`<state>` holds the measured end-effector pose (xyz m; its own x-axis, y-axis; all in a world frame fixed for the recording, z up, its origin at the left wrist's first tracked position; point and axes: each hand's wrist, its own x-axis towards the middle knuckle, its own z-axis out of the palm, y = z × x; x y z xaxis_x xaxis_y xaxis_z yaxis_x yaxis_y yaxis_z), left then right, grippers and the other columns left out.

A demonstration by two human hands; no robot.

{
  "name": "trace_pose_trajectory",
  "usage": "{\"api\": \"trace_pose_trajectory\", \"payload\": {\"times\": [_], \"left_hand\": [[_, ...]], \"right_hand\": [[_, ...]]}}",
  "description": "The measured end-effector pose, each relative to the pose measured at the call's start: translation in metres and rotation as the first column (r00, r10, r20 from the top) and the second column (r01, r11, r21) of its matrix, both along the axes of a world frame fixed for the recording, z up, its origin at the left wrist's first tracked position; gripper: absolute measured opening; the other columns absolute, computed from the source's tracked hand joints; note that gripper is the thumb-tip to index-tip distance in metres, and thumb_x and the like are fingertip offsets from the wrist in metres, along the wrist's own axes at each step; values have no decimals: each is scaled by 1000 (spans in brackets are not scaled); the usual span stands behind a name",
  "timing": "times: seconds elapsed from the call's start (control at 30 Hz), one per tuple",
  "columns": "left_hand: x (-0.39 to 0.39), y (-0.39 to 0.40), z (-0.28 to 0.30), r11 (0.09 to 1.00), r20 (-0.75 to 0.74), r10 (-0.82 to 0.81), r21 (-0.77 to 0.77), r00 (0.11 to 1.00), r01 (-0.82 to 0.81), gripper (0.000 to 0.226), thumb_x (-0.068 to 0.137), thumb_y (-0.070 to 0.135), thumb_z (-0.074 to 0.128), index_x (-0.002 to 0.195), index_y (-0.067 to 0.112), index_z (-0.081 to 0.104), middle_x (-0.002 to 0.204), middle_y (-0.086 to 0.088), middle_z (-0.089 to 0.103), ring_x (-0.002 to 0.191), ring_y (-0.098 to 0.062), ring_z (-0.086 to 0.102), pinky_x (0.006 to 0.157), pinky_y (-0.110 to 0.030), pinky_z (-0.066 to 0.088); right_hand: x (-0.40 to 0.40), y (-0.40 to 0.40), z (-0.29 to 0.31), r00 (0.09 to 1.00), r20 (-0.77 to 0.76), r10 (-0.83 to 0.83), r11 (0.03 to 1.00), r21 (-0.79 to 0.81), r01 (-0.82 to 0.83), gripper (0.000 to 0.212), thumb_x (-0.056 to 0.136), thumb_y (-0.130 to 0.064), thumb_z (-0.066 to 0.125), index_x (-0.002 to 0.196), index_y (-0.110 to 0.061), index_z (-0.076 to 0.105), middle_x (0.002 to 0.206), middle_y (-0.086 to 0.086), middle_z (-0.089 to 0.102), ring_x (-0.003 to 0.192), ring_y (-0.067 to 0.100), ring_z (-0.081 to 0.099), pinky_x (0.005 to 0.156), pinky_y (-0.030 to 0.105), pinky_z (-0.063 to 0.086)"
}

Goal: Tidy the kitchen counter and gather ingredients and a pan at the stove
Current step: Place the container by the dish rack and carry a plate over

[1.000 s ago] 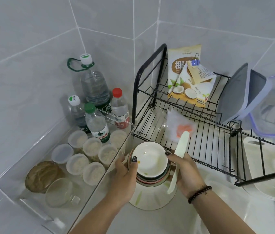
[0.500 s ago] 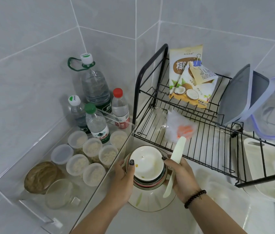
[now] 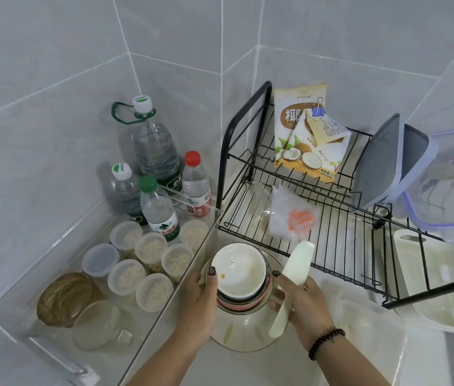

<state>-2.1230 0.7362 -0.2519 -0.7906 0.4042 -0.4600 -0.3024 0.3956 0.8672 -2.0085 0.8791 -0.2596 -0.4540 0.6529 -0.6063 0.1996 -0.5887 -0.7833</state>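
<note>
You are holding a stack of bowls [image 3: 241, 277] between both hands, low at the desk [image 3: 290, 366] corner, just in front of the black wire rack [image 3: 331, 218]. Your left hand [image 3: 199, 307] is curling its grip round the stack's left side, thumb lying on the rim. Your right hand [image 3: 308, 305] is pressing the right side while its grip is pinching a pale spatula [image 3: 290, 285] against the bowls. A clear bin [image 3: 164, 288] of jars and water bottles [image 3: 159, 174] is standing just left.
</note>
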Motion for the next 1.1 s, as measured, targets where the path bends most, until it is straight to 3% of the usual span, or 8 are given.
{"api": "trace_pose_trajectory", "payload": {"times": [0.07,0.23,0.37,0.5,0.6,0.73,0.87,1.1], "left_hand": [[2,-1,1,999,34,33,16,999,-34,38,98,42,43,134,29,42,111,27,49,107,-6,53,103,-42,44],[6,-11,-6,997,149,76,-12,986,-75,59,94,53,44,142,21,35,138,1,48,124,-22,50,107,-45,40],[14,-18,-1,998,124,60,18,990,-63,40,99,44,41,133,22,41,120,1,53,104,-16,57,89,-36,47],[20,-21,4,996,133,76,26,988,-80,23,101,40,40,118,25,46,98,2,54,83,-15,54,70,-28,44],[25,-24,6,996,158,79,25,984,-84,25,100,41,41,111,20,48,82,2,45,75,-16,45,61,-26,38],[33,-27,5,997,157,72,-49,985,-65,33,98,41,45,111,11,50,88,-4,54,81,-21,54,69,-32,43],[52,-21,9,996,179,70,-68,981,-58,21,99,29,46,90,10,46,86,-7,54,75,-22,53,61,-30,40],[92,0,21,978,201,-178,-70,963,196,8,93,16,56,91,9,58,80,-4,69,75,-18,67,66,-29,43]], "right_hand": [[6,-3,-2,996,45,-81,997,12,80,25,85,-9,69,107,-5,57,93,15,67,77,29,67,66,38,58],[14,-7,-9,980,197,-40,994,108,19,14,92,-1,55,105,-5,54,94,16,67,71,28,71,58,34,56],[10,-13,-11,944,312,102,976,153,-156,25,85,4,55,105,-10,54,87,12,70,76,29,72,76,45,59],[6,-20,-11,920,350,177,952,176,-250,36,81,5,57,115,-7,52,95,7,66,86,26,67,78,41,57],[8,-25,-9,930,326,172,961,153,-232,38,83,7,53,117,-11,47,93,1,62,84,21,63,82,36,54],[19,-26,-7,950,276,149,974,127,-190,37,83,8,53,118,-4,52,94,8,65,79,25,63,90,45,54],[42,-22,4,973,202,111,984,112,-135,28,87,5,55,112,-5,55,106,14,64,86,24,61,81,36,55],[98,-7,25,993,114,-44,984,176,24,21,88,6,52,98,-10,60,98,10,63,84,23,60,75,34,55]]}}
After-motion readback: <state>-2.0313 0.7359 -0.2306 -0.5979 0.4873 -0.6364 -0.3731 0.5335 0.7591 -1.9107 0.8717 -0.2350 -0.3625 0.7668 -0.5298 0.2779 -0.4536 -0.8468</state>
